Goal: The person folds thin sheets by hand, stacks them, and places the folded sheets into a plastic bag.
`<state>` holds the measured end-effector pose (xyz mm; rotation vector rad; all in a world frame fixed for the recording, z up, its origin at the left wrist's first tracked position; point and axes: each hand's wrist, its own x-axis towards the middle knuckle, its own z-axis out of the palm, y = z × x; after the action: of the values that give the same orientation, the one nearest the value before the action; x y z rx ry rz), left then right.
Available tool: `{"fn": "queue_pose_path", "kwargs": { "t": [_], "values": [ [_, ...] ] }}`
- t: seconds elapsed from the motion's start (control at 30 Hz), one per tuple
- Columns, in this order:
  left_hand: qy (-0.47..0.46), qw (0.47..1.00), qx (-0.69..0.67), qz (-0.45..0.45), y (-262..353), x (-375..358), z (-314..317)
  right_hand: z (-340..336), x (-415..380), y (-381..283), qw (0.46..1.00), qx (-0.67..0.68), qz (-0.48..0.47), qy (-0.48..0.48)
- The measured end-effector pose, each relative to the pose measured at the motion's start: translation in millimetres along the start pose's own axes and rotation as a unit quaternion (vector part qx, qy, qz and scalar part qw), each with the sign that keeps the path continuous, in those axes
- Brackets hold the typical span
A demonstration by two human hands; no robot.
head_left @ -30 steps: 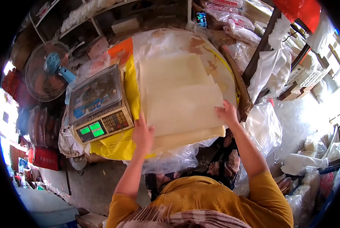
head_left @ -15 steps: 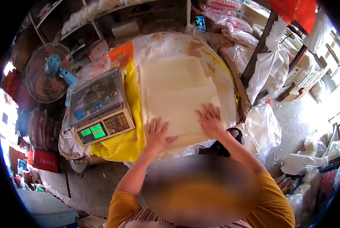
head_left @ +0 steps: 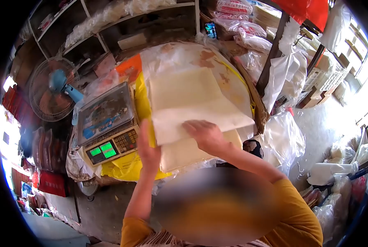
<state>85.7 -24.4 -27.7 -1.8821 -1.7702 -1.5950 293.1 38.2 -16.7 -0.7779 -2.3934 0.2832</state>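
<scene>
Large cream-coloured sheets (head_left: 184, 88) lie stacked on the covered table, and the upper sheet's near edge sits raised and slanted across the lower ones (head_left: 184, 154). My right hand (head_left: 206, 136) rests on the upper sheet near that edge, its fingers stretched to the left and holding nothing visible. At the left edge of the stack, my left hand (head_left: 149, 150) stands edge-on with fingers pointing away from me; it is slightly blurred. Whether its thumb touches the sheet is hard to make out. A digital scale (head_left: 110, 123) with green displays stands just left of this hand.
Yellow plastic (head_left: 141, 96) lies between scale and sheets. A fan (head_left: 54, 88) stands at the left, shelves (head_left: 151, 10) at the back. A lit phone (head_left: 210, 30) is propped near bagged goods (head_left: 254, 43). Clear plastic (head_left: 282, 138) hangs at the table's right side.
Both hands lay flat on the sheets before. My right hand has moved left, and my left hand has turned up on edge, farther left. The upper sheet's near edge has shifted away from me.
</scene>
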Motion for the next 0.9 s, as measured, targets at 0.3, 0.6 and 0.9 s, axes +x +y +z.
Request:
{"fn": "queue_pose_path", "kwargs": {
  "t": [0.3,0.6,0.9],
  "values": [
    [-0.270,0.960,-0.022,0.072,-61,-59,20,31,-104,93,0.992,0.113,-0.032,-0.037],
    [-0.332,0.814,-0.265,-0.397,-73,-46,20,19,-72,109,0.855,0.311,0.403,-0.096],
    [-0.362,0.909,0.203,0.038,-48,-50,58,21,-32,95,0.968,-0.052,0.237,-0.061]
  ]
}}
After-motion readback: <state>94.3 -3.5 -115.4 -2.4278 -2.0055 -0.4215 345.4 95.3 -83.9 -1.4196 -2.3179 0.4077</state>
